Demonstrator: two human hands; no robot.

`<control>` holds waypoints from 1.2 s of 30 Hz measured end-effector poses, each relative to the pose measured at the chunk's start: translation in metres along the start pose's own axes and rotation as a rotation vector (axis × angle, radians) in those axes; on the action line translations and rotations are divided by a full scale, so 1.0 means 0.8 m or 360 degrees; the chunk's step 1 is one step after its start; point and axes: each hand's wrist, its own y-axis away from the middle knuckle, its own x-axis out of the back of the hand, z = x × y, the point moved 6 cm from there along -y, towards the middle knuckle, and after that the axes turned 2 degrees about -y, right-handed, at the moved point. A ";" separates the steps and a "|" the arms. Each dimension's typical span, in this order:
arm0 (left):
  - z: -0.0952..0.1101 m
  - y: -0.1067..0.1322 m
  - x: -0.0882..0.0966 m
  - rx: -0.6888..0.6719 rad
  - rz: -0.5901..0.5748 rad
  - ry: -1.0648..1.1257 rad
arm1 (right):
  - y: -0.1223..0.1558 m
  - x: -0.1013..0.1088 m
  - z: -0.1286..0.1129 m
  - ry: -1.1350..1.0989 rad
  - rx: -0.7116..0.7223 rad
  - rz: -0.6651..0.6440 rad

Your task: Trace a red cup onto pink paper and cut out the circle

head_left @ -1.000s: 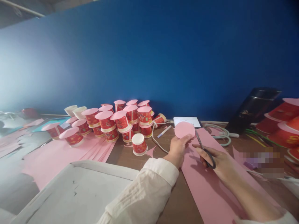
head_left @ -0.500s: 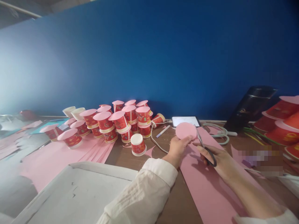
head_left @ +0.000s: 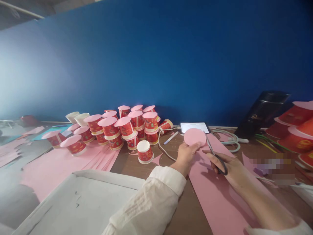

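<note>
Between the thumb and fingers of my left hand (head_left: 186, 156) is a round pink paper disc (head_left: 194, 136), held by its lower edge. My right hand (head_left: 228, 169) grips a pair of scissors (head_left: 221, 164) by the dark handles. Their blades point up along the disc's right edge; whether they touch it I cannot tell. Below both hands lies a long pink paper sheet (head_left: 215, 199). A red patterned paper cup (head_left: 145, 152) stands upside down on the brown table, left of my left hand.
Several red cups topped with pink discs (head_left: 123, 127) stand stacked at the left. A phone (head_left: 195, 126) with a lit screen, a marker (head_left: 171, 138) and a coiled cable (head_left: 232, 142) lie behind my hands. A white tray (head_left: 107, 179) sits front left, a black bottle (head_left: 262, 112) right.
Almost nothing differs. Both hands, the disc and the scissors hold nearly the same place; the view has shifted very slightly.
</note>
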 end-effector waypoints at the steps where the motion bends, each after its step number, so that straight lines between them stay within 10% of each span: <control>1: 0.000 0.000 0.000 -0.0002 0.0003 0.0009 | 0.000 0.000 -0.001 -0.0003 0.0009 -0.0006; 36: 0.000 -0.002 0.004 -0.0011 0.0072 0.0036 | -0.004 0.012 0.006 0.0065 0.0063 0.0176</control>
